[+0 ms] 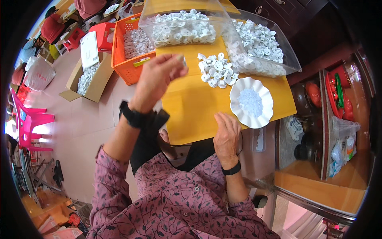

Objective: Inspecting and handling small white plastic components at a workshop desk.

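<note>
My left hand (156, 79) is raised over the left side of the yellow table (191, 115), fingers pinched. A small whitish part (184, 61) shows at its fingertips. My right hand (227, 135) is at the table's front edge, fingers bent and close together; whatever they hold, if anything, is hidden. Just beyond it stands a white scalloped plate (263, 115) with small translucent bluish pieces (250, 102) in it. Between plate and bins lies a loose pile of round white plastic parts (217, 71).
Two clear bins, one at the back (183, 30) and one at the right (264, 46), hold many white parts. An orange basket (119, 59) and a cardboard box (104, 81) stand to the left. Shelves (324, 119) are at right, a pink chair (30, 119) far left. Other people sit at upper left.
</note>
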The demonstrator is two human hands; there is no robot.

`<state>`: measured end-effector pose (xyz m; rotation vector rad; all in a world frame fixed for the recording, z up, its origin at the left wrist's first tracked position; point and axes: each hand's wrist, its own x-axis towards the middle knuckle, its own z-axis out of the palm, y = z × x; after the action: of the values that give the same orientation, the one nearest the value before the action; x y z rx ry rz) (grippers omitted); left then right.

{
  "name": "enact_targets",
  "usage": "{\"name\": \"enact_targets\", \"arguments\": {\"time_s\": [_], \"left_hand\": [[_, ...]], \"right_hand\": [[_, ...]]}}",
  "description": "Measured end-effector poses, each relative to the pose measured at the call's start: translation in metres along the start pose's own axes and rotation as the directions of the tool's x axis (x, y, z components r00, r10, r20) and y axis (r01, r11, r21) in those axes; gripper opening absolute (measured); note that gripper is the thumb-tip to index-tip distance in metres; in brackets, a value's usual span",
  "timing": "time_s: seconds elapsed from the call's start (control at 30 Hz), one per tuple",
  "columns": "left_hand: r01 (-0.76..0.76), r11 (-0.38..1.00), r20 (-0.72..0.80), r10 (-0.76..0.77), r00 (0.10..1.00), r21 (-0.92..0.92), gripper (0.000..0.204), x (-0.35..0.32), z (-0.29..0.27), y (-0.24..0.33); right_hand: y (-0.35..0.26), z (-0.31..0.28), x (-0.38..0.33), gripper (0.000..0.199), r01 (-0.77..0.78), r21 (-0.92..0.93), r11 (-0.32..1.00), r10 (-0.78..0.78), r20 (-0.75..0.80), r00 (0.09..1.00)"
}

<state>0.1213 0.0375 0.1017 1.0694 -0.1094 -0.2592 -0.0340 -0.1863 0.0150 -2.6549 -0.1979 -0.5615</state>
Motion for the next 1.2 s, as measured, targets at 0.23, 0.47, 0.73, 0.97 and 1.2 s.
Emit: {"name": "enact_targets", "arguments": {"time_s": [0.23,0.47,0.73,0.97,1.2], "left_hand": [[-0.427,0.896,0.319,0.373,0.871,0.12,0.025,0.126,-0.037,0.047],[-0.417,0.908,0.026,0.418,0.908,-0.039,0.031,0.155,-0.022,0.046],[-0.183,0.61,0.176,0.072,0.982,0.771,0.036,0.088,0.015,-0.027],[-0.561,0.092,0.549,0.127,0.826,0.823,0.037,0.085,0.003,-0.082],[-0.531,0.253,0.572,-0.132,0.809,0.809,0.028,0.036,0.003,-0.068]], "right_hand": [[0.003,0.002,-0.005,0.031,-0.009,0.132,0.991,0.029,-0.148,0.989],[0.002,-0.002,-0.008,0.027,-0.024,0.264,0.964,0.082,-0.21,0.974],[0.008,-0.001,-0.007,0.024,-0.029,0.151,0.988,0.054,-0.162,0.985],[0.003,-0.008,-0.008,0.016,-0.045,0.167,0.985,0.057,-0.068,0.996],[0.0,-0.015,-0.007,0.014,-0.095,0.178,0.979,0.105,-0.047,0.993]]}}
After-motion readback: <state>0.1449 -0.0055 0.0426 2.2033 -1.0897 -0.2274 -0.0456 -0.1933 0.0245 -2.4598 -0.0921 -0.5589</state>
